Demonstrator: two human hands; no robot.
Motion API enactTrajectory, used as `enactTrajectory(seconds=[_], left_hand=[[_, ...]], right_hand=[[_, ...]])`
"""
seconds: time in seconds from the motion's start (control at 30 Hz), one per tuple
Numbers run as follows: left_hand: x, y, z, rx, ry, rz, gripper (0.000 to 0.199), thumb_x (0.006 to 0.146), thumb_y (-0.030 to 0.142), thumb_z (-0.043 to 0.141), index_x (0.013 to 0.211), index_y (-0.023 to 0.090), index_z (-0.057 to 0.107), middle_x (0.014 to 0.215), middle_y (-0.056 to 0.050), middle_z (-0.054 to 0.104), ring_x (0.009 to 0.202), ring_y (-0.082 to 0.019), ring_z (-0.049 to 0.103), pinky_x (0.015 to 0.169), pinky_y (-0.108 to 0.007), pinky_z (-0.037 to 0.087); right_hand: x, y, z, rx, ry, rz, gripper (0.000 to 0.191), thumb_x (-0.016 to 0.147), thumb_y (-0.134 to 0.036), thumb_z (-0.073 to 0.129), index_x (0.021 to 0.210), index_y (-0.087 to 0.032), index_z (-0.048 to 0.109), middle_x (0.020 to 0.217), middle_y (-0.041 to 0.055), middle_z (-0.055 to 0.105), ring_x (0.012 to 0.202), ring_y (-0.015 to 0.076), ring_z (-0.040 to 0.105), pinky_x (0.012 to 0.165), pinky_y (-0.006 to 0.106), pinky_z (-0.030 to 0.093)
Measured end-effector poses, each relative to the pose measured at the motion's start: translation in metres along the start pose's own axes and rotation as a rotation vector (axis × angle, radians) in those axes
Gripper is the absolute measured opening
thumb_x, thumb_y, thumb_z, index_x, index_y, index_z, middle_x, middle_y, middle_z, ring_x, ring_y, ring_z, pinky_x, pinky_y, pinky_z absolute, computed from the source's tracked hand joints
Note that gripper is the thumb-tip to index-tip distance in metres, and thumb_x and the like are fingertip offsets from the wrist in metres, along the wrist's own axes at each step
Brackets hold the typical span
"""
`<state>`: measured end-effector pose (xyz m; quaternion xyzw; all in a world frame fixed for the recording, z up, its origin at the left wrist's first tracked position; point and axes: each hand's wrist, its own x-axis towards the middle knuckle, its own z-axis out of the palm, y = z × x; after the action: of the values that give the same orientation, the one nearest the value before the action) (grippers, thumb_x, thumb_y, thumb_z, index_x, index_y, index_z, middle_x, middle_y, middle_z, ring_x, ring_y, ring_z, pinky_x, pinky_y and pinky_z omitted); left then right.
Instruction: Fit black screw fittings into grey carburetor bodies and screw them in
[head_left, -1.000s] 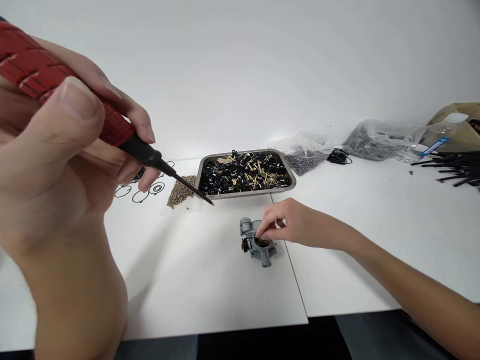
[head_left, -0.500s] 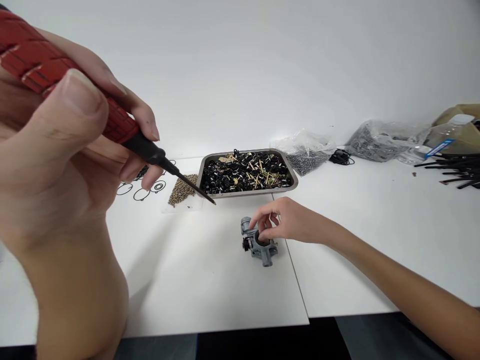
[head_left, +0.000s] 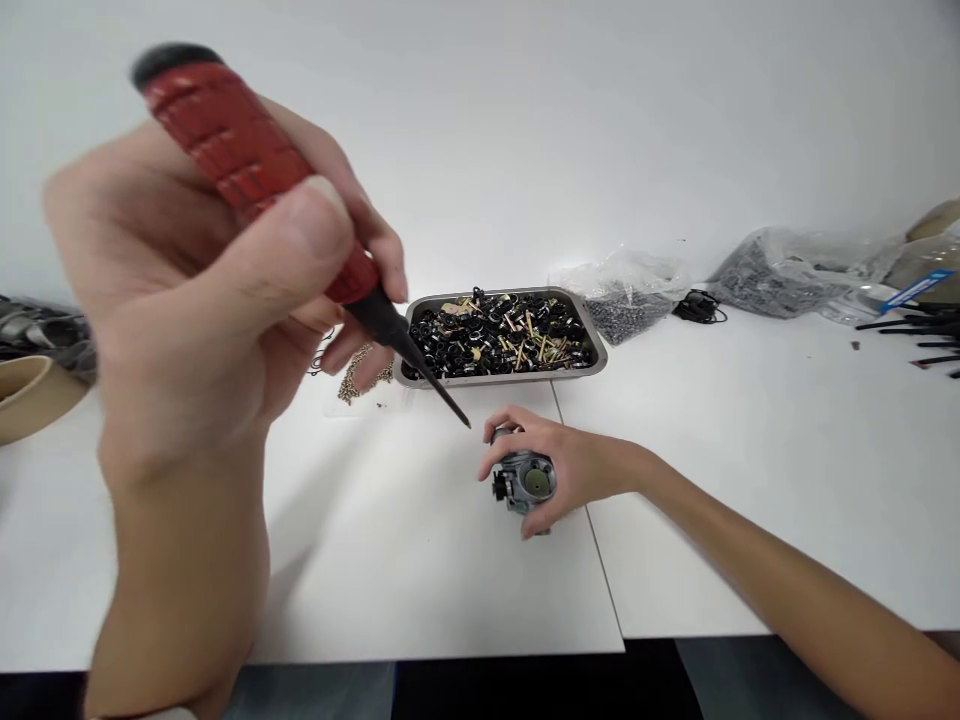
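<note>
White tabletop (head_left: pixel 427 590) carries a carburettor body (head_left: pixel 523 472) in front of a metal parts tray (head_left: pixel 502 381), the right hand (head_left: pixel 574 460) clasping it between thumb and fingers, probably for steadiness, while the left hand (head_left: pixel 202 300) grips a red-handled screwdriver (head_left: pixel 240 150) aloft, tip slanting down toward it, seemingly kept ready.
</note>
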<state>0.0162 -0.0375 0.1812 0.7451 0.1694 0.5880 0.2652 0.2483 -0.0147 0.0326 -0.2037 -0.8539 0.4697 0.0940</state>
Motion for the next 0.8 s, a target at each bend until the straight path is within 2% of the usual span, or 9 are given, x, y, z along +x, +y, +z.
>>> enactTrajectory(seconds=[0.07, 0.17, 0.23, 0.3, 0.43, 0.53, 0.63, 0.8], left_hand=[[-0.002, -0.009, 0.007, 0.036, -0.01, -0.041, 0.028, 0.086, 0.038, 0.067, 0.082, 0.01, 0.065, 0.068, -0.004, 0.064, 0.042, -0.012, 0.053, 0.028, -0.027, 0.038], [-0.006, -0.019, 0.016, -0.011, -0.125, -0.069, 0.016, 0.086, 0.023, 0.068, 0.088, 0.008, 0.067, 0.072, -0.004, 0.064, 0.042, -0.009, 0.054, 0.031, -0.023, 0.042], [-0.009, -0.022, 0.022, -0.037, -0.18, -0.101, 0.014, 0.087, 0.022, 0.067, 0.092, 0.008, 0.067, 0.074, -0.003, 0.063, 0.045, -0.008, 0.055, 0.033, -0.021, 0.044], [-0.013, -0.023, 0.03, -0.083, -0.188, -0.144, 0.013, 0.087, 0.02, 0.067, 0.091, 0.008, 0.066, 0.078, -0.003, 0.062, 0.047, -0.008, 0.057, 0.033, -0.022, 0.045], [-0.02, -0.026, 0.046, -0.172, -0.164, -0.234, 0.01, 0.085, 0.014, 0.067, 0.089, 0.005, 0.064, 0.083, -0.006, 0.059, 0.051, -0.01, 0.058, 0.029, -0.024, 0.043], [-0.022, -0.031, 0.052, -0.237, -0.207, -0.198, 0.006, 0.084, 0.005, 0.064, 0.09, 0.003, 0.064, 0.086, -0.008, 0.059, 0.061, -0.016, 0.065, 0.029, -0.024, 0.045], [-0.023, -0.034, 0.055, -0.299, -0.224, -0.155, 0.014, 0.08, -0.006, 0.059, 0.092, -0.001, 0.065, 0.085, -0.011, 0.059, 0.065, -0.021, 0.067, 0.029, -0.025, 0.045], [-0.026, -0.032, 0.058, -0.273, -0.2, -0.242, 0.016, 0.081, -0.002, 0.062, 0.095, 0.004, 0.068, 0.083, -0.007, 0.06, 0.057, -0.014, 0.062, 0.031, -0.024, 0.044]], right_hand=[[-0.002, -0.001, 0.004, -0.031, 0.036, 0.014, 0.051, 0.066, -0.041, 0.086, 0.112, -0.031, 0.065, 0.129, 0.0049, 0.037, 0.121, 0.0242, 0.049, 0.099, 0.036, 0.049], [-0.007, -0.002, 0.008, -0.071, 0.091, 0.058, 0.051, 0.068, -0.037, 0.084, 0.114, -0.032, 0.063, 0.126, 0.0043, 0.035, 0.114, 0.0224, 0.05, 0.095, 0.036, 0.051], [-0.01, -0.003, 0.009, -0.09, 0.115, 0.076, 0.051, 0.069, -0.035, 0.083, 0.116, -0.033, 0.062, 0.126, 0.004, 0.034, 0.107, 0.0202, 0.053, 0.094, 0.037, 0.051], [-0.012, -0.004, 0.01, -0.099, 0.122, 0.077, 0.05, 0.07, -0.036, 0.082, 0.116, -0.032, 0.063, 0.125, 0.0042, 0.035, 0.102, 0.019, 0.053, 0.092, 0.037, 0.051], [-0.011, -0.005, 0.009, -0.113, 0.14, 0.044, 0.046, 0.07, -0.035, 0.082, 0.112, -0.029, 0.064, 0.128, 0.0058, 0.036, 0.109, 0.0223, 0.051, 0.093, 0.038, 0.05], [-0.011, -0.006, 0.008, -0.113, 0.147, 0.035, 0.045, 0.07, -0.034, 0.082, 0.111, -0.027, 0.064, 0.131, 0.0072, 0.037, 0.116, 0.0245, 0.047, 0.095, 0.038, 0.048], [-0.011, -0.006, 0.007, -0.111, 0.146, 0.02, 0.045, 0.07, -0.034, 0.082, 0.111, -0.027, 0.064, 0.13, 0.0077, 0.039, 0.117, 0.0245, 0.046, 0.096, 0.038, 0.048], [-0.011, -0.003, 0.008, -0.102, 0.166, -0.023, 0.045, 0.069, -0.032, 0.083, 0.11, -0.026, 0.064, 0.128, 0.0075, 0.042, 0.119, 0.0246, 0.045, 0.097, 0.038, 0.047]])
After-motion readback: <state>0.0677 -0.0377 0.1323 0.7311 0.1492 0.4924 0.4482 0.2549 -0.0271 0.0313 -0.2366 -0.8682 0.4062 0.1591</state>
